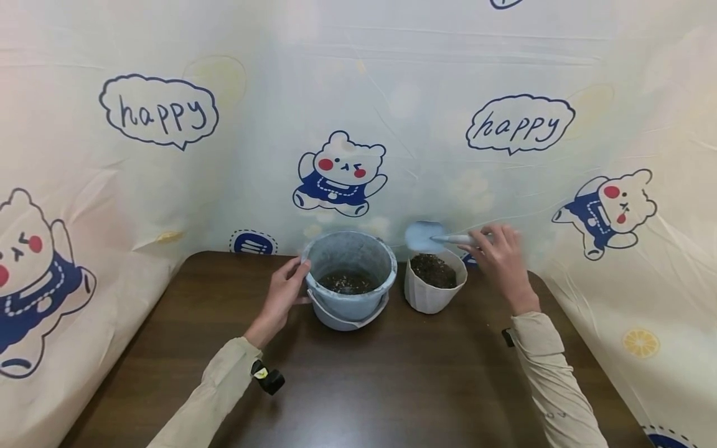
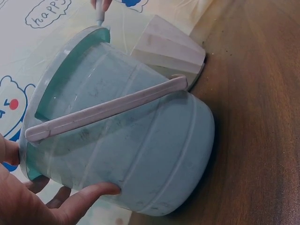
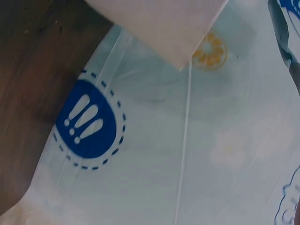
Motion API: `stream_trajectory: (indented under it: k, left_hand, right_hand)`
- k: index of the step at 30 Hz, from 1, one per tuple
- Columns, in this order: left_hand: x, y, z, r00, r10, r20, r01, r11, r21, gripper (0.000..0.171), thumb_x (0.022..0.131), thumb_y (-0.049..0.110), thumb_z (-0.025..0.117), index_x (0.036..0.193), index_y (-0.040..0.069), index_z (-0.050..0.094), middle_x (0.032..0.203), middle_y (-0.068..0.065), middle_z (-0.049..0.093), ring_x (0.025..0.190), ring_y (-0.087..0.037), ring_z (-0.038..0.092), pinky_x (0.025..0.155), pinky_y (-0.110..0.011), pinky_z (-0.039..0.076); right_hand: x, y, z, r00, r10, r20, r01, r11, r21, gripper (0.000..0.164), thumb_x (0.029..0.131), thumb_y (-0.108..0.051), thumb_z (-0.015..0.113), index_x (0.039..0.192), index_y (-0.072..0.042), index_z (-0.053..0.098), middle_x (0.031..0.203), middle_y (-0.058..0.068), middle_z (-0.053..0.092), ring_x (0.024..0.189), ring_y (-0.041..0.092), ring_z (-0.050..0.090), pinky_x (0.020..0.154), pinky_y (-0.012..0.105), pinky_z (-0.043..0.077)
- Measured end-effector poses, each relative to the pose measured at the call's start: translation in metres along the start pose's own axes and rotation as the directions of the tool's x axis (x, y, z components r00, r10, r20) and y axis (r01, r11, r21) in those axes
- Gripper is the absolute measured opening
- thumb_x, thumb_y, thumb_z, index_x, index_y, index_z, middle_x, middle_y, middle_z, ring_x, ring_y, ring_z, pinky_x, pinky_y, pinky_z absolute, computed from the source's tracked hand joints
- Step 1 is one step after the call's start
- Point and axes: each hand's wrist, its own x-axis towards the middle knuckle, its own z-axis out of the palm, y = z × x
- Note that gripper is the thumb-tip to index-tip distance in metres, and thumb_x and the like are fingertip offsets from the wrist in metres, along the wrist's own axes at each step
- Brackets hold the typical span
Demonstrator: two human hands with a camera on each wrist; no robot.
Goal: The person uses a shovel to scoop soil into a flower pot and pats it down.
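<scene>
My left hand (image 1: 284,289) grips the rim of a blue-grey bucket (image 1: 350,306) on its left side, thumb at the rim and fingers along the outer wall. Dark soil with pale specks lies low in the bucket (image 2: 140,140), whose carrying handle (image 2: 108,110) hangs down its front. Right of it stands a white faceted pot (image 1: 427,294) with dark soil (image 1: 434,272) near its top. Above the pot's back edge, my right hand (image 1: 500,258) holds a light blue trowel (image 1: 426,238) by its handle, blade pointing left. Part of the trowel (image 3: 281,40) shows in the right wrist view.
Bucket and pot stand near the back edge of a dark brown wooden table (image 1: 358,386). A pale printed cloth (image 1: 426,112) with bears and lettering hangs behind and on both sides. A few small crumbs (image 2: 228,52) lie on the table beside the pot.
</scene>
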Motion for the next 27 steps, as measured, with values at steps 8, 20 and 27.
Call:
stream_trajectory:
  k: [8, 20, 27]
  left_hand:
    - [-0.003, 0.000, -0.002, 1.000, 0.011, -0.009, -0.011, 1.000, 0.002, 0.056, 0.111, 0.033, 0.051, 0.160, 0.006, 0.041, 0.154, -0.021, 0.045, 0.136, -0.033, 0.048, 0.072, -0.028, 0.065]
    - [-0.007, 0.001, -0.003, 1.000, 0.026, 0.000, -0.026, 1.000, 0.004, 0.060, 0.110, 0.034, 0.053, 0.160, 0.003, 0.040, 0.152, -0.022, 0.045, 0.132, -0.032, 0.048, 0.073, -0.033, 0.065]
    - [-0.004, -0.002, 0.000, 0.999, 0.047, 0.016, -0.047, 0.999, -0.004, 0.057, 0.111, 0.034, 0.052, 0.159, 0.004, 0.042, 0.152, -0.022, 0.046, 0.133, -0.034, 0.049, 0.075, -0.032, 0.065]
  right_hand:
    - [0.015, -0.022, 0.013, 1.000, -0.010, 0.015, 0.009, 0.996, 0.092, 0.035, 0.099, -0.029, 0.071, 0.104, 0.006, 0.067, 0.094, 0.021, 0.057, 0.082, 0.039, 0.046, 0.072, 0.051, 0.038]
    - [0.048, -0.065, 0.030, 0.986, -0.090, 0.139, 0.065, 0.981, 0.181, 0.038, 0.077, -0.009, 0.091, 0.107, 0.003, 0.072, 0.100, 0.015, 0.068, 0.088, 0.031, 0.053, 0.076, 0.043, 0.043]
    - [0.076, -0.104, 0.040, 0.902, -0.122, 0.414, 0.181, 0.978, -0.106, 0.013, 0.091, -0.002, 0.080, 0.103, -0.005, 0.075, 0.097, 0.008, 0.065, 0.088, 0.026, 0.049, 0.079, 0.038, 0.043]
